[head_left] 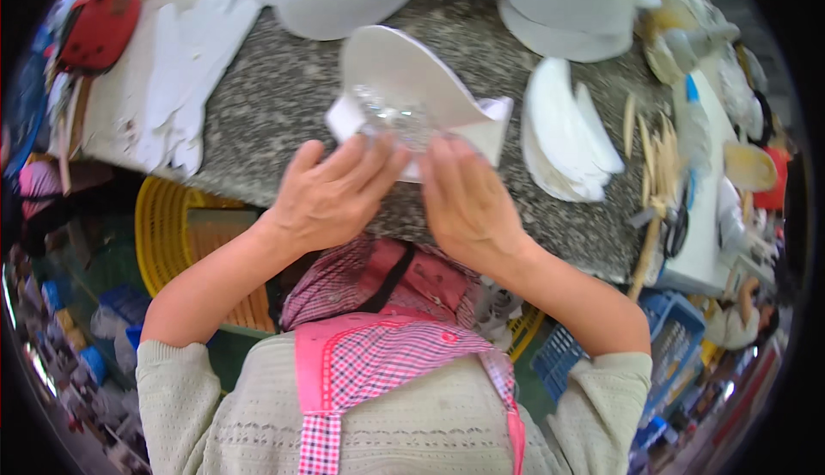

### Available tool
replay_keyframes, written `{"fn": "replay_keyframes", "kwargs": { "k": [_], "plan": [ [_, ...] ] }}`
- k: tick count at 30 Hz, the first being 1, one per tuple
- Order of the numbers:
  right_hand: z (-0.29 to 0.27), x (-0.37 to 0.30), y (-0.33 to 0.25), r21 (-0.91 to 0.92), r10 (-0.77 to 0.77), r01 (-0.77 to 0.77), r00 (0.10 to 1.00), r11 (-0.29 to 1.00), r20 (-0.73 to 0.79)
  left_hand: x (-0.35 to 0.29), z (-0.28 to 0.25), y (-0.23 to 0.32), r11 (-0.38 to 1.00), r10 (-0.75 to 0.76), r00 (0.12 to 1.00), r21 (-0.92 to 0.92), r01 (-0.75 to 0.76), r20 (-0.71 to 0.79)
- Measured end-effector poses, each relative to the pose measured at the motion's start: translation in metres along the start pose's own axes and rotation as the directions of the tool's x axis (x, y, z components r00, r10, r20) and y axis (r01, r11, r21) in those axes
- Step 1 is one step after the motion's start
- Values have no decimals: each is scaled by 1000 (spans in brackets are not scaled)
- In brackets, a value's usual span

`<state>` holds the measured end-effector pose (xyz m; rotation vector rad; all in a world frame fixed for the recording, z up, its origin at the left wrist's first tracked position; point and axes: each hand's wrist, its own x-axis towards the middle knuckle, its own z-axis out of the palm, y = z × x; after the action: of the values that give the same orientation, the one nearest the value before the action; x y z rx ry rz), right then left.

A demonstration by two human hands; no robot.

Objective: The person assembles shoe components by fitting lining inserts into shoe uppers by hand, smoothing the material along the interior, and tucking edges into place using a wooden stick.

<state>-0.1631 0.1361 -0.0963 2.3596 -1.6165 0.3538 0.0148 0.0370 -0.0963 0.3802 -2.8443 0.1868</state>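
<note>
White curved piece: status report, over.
Left hand, right hand: both at near side of white curved piece, grip unclear. Piece on speckled worktop, clear shiny material inside. White cutouts to its right, apart, not blocking.

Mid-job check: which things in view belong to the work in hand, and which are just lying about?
Belongs to the job:
curved white cap-like piece, touched by left hand and right hand
shiny silvery material inside it
probably, white crescent-shaped pieces
probably, white brimmed cap-like pieces

Seemingly lying about:
bundled thin wooden sticks
round yellow plastic basket
</note>
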Motion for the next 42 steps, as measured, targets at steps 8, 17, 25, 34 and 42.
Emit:
{"fn": "replay_keyframes", "kwargs": {
  "k": [8,17,25,34,42],
  "plan": [
    [31,7,-4,96,107,-86,964,992,-244,7,10,1,996,-57,993,76,49,107],
    [-3,8,13,327,190,-61,905,943,-380,43,-32,-17,877,-15,1000,-479,17,7],
    [-10,16,6,634,653,404,726,-659,215,37,-58,-5,689,-69,989,-711,140,128],
    [-44,43,4,446,685,558,701,-700,199,19,-37,-11,335,-543,839,-924,183,-31],
    [-57,59,50,932,571,265,817,-246,-81,16,-61,-51,986,-7,944,-161,-49,-329]
  ]
}}
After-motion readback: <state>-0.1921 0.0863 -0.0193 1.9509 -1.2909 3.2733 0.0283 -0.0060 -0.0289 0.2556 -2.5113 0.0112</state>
